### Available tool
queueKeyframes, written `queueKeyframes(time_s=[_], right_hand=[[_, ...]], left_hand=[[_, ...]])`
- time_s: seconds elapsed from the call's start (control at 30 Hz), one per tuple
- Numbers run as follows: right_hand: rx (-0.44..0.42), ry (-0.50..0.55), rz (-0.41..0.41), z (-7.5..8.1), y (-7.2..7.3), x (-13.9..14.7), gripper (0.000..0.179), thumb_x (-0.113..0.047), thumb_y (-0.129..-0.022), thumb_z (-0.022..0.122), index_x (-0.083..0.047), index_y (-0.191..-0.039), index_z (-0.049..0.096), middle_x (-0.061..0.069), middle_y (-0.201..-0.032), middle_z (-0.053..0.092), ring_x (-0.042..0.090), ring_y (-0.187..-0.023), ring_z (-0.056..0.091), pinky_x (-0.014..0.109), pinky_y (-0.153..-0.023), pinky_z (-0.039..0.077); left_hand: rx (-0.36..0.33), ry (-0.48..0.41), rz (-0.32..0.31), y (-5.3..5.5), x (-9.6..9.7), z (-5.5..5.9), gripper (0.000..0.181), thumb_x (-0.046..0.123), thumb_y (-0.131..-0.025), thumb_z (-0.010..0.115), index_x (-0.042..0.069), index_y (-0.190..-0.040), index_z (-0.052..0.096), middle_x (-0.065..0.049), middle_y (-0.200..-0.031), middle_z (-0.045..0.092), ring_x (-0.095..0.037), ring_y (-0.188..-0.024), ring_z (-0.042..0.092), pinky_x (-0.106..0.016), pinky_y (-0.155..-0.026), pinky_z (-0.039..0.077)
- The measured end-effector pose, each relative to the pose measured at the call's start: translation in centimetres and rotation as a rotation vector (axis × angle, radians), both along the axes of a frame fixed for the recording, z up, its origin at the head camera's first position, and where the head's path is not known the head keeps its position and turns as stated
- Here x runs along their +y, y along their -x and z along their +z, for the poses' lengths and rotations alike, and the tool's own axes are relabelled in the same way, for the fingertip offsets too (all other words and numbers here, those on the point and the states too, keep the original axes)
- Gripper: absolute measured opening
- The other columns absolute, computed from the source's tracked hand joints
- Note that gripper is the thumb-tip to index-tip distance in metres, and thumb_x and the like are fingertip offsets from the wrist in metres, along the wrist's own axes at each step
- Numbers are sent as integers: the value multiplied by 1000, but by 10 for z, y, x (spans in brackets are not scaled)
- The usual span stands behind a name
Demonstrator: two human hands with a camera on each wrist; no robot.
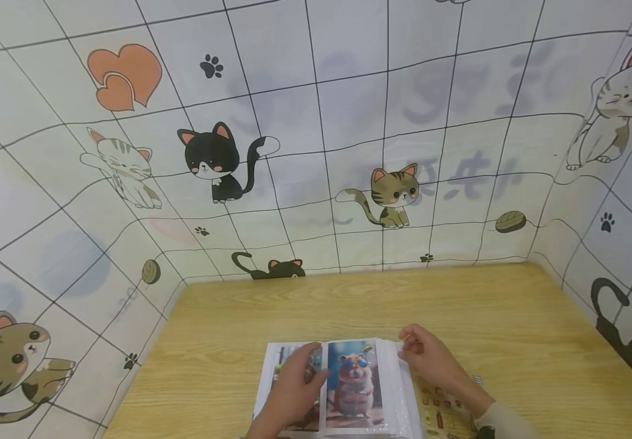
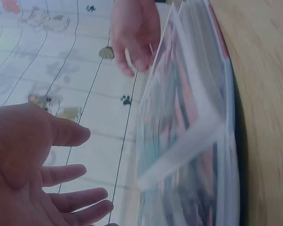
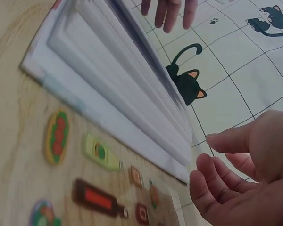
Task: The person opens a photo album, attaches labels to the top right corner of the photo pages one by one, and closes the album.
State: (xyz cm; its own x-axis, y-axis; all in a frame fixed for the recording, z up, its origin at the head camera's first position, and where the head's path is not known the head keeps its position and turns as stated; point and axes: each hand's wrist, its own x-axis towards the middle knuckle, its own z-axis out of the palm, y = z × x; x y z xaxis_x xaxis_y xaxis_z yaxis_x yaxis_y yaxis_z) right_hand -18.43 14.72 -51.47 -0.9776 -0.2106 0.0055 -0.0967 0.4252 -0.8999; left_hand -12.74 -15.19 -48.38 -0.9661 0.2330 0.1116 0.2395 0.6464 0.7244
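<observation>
An opened photo album (image 1: 398,390) lies on the wooden table, with plastic-sleeved pages. Its right-hand page shows a picture of a hamster in sunglasses (image 1: 353,384). My left hand (image 1: 292,390) hovers over the left-hand page and hides much of the picture there; in the left wrist view its fingers (image 2: 80,197) are spread and extended, holding nothing. At the album's upper right corner is my right hand (image 1: 431,358), fingers loosely curled. The right wrist view shows that hand (image 3: 245,179) beside the thick stack of page edges (image 3: 127,84), with nothing between thumb and fingers.
A sheet of small food stickers (image 1: 439,402), with bottles and a hot dog, lies right of the album, partly beneath the right forearm. The wooden table (image 1: 206,341) meets a cloth backdrop (image 1: 294,201) printed with cats and grid lines on three sides.
</observation>
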Motion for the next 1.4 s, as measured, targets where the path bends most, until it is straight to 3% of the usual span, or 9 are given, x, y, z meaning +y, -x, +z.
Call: queueKeyframes(time_s=[0.1,0.2,0.3,0.5,0.53,0.73,0.9,1.07,1.4], right_hand=[[17,-30,5,3,-3,6,27,-1,-88,69,-3,-113,58,6,-96,62,15,-88,59,23,-75,51],[49,-49,18,3,-5,12,28,-1,-87,69,-3,-113,59,5,-97,63,13,-88,60,23,-77,52],[88,-52,42,2,-6,16,29,1,-86,70,-2,-112,59,6,-98,63,14,-89,61,23,-78,53],[120,-66,120,2,-13,21,31,-3,-87,70,-2,-116,59,9,-105,65,22,-95,63,26,-79,54],[117,-74,129,2,-15,21,32,-4,-87,71,-2,-117,59,9,-107,65,24,-97,63,26,-80,54],[111,-159,154,2,-21,21,45,-13,-84,78,-4,-124,60,9,-118,67,30,-107,63,39,-88,54],[127,-209,209,-1,-25,23,55,-17,-82,80,-7,-131,58,17,-131,61,40,-120,57,54,-96,48],[130,-252,277,-2,-29,25,63,-23,-83,80,-7,-138,54,18,-139,55,43,-130,48,61,-101,40],[128,-311,329,-4,-32,30,71,-30,-83,79,-7,-143,50,18,-136,53,38,-124,51,52,-95,48]], left_hand=[[7,-14,29,-1,-11,1,50,20,-96,65,1,-139,49,-17,-126,60,-23,-96,63,-41,-83,53],[17,-22,67,-3,-20,2,49,21,-96,64,-1,-137,50,-22,-133,57,-38,-115,58,-54,-93,49],[2,-21,120,-3,-29,2,49,23,-96,64,-1,-137,50,-25,-134,56,-44,-114,58,-57,-91,50],[-65,-24,248,-3,-45,-3,52,20,-93,68,2,-138,49,-28,-135,55,-46,-117,56,-58,-90,50],[-64,-17,267,-3,-47,-4,51,19,-93,68,2,-138,50,-27,-135,56,-46,-124,52,-60,-94,47],[-65,1,357,-2,-60,-10,50,19,-92,69,2,-136,52,-29,-132,57,-45,-121,54,-60,-94,47],[-71,29,378,-3,-72,-12,55,25,-93,69,0,-137,49,-33,-130,56,-49,-118,55,-61,-92,48],[-143,18,378,-4,-82,-14,60,32,-94,67,0,-140,44,-32,-121,61,-46,-110,60,-56,-84,53],[-284,-167,395,2,-87,-14,64,32,-98,61,-5,-144,37,-30,-121,62,-45,-112,60,-54,-83,53]])
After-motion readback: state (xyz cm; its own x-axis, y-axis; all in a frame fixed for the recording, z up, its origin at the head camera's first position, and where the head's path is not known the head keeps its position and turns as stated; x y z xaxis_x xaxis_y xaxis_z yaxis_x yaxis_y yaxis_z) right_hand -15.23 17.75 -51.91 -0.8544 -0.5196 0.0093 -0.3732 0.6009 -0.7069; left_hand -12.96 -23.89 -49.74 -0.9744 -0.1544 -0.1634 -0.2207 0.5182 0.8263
